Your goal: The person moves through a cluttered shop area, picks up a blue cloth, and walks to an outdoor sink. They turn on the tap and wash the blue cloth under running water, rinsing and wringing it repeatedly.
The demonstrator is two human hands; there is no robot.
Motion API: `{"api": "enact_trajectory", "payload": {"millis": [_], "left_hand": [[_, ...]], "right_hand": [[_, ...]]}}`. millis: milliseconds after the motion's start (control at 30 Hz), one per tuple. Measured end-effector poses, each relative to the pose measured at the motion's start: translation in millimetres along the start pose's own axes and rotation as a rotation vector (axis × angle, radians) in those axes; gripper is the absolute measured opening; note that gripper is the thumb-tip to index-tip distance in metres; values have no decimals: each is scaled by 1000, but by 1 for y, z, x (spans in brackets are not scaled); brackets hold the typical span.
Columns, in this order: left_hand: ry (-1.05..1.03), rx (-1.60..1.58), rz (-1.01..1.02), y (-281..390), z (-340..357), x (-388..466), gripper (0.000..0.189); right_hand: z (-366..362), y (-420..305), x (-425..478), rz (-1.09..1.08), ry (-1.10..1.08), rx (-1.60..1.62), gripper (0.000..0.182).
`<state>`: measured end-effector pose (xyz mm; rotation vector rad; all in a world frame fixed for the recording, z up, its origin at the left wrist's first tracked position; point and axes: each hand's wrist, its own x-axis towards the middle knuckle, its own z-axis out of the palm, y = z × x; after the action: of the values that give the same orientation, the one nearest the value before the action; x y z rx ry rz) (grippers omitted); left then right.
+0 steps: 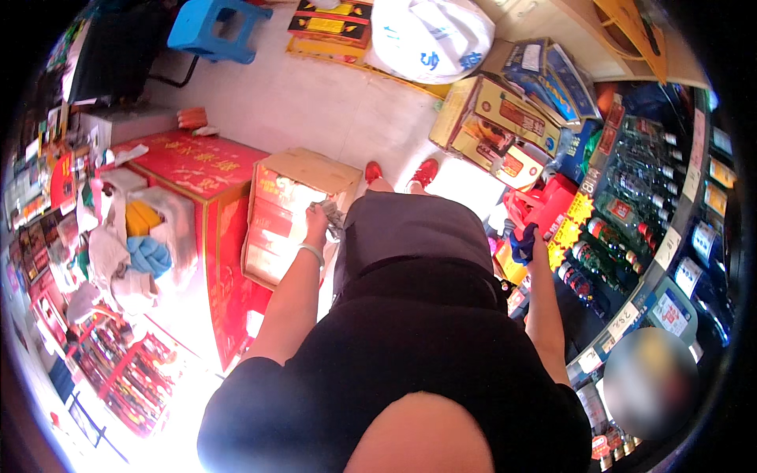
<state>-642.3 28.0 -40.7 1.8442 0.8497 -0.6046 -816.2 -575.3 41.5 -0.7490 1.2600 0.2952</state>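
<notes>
My left hand (317,224), with a pale band on its wrist, is low beside my grey shorts. It grips a crumpled grey cloth (335,217). Just beyond and to the left of it is a cardboard box (307,168) with red and white on its side. My right hand (537,248) hangs on the other side of my body, its fingers around a bunched dark blue cloth (523,243). Close to that hand is a red bag (547,204), in front of a shelf of bottles (609,236). My palms are not visible.
A large red box (227,236) stands at left, beside a pile of cloths (148,254). Yellow cartons (497,130) and a white sack (434,38) are on the floor (331,100) ahead. A blue plastic stool (219,29) stands farther off.
</notes>
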Motion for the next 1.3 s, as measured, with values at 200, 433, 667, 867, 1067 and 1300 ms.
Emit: {"api": "enact_trajectory", "payload": {"millis": [200, 433, 667, 867, 1067, 1300], "left_hand": [[110, 48, 55, -25, -11, -6, 32], [5, 115, 26, -39, -56, -3, 36], [-185, 137, 33, -53, -108, -7, 35], [-340, -118, -22, -68, -113, 0, 18], [-474, 293, 45, -84, -105, 76, 30], [-656, 266, 232, -14, -48, 104, 26]], "right_hand": [[77, -9, -26, -71, -98, -56, 36], [92, 55, -38, -117, 20, -94, 38], [77, 139, -82, 46, 18, -126, 35], [60, 190, -105, -112, 329, -119, 29], [52, 218, -134, -77, 340, -108, 31], [65, 250, -169, -68, 482, 37, 40]]}}
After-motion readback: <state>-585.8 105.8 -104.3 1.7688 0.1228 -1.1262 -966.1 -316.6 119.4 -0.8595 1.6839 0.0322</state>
